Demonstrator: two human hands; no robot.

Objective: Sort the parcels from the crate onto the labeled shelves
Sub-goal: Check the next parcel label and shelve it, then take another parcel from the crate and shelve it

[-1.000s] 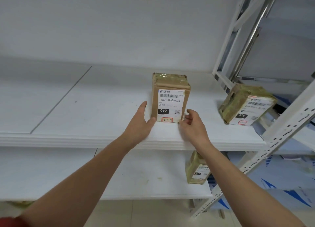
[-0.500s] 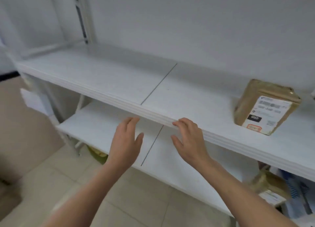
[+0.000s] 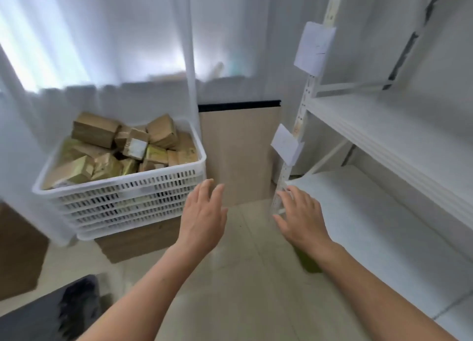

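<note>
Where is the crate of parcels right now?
Head view, left of centre: the white crate sits on a cardboard box, left of the left hand.

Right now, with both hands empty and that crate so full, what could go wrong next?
The parcels are heaped above the rim of the crate, so pulling one out may spill others. The crate rests on a cardboard box and seems to overhang it; pressing down might tip it. The right hand looks near the shelf post, where a paper label sticks out and could be knocked off.
</note>
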